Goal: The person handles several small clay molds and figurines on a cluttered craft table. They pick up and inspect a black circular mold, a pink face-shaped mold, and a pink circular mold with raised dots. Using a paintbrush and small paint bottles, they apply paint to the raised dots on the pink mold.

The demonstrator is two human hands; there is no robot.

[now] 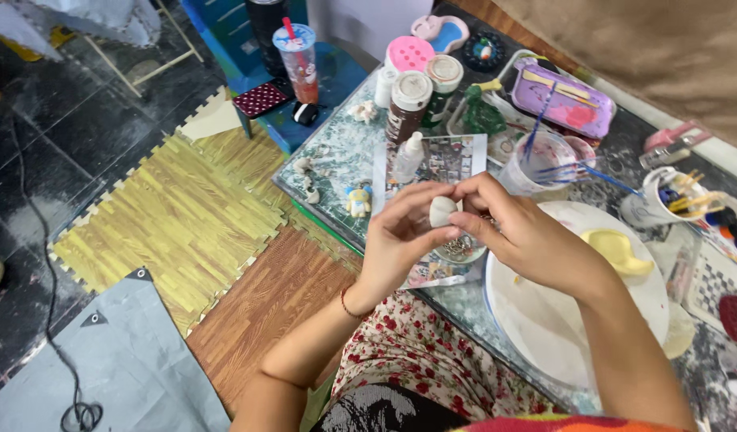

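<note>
L hand (402, 232) & R hand (522, 232) raised together over table edge (336, 228), fingers curled, both pinching small white clay lump (441, 211) btwn fingertips; white plate (544, 320) just below R wrist.

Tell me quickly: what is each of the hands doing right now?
Left hand: closed on the small white lump.
Right hand: fingers pinching the same white lump.
</note>
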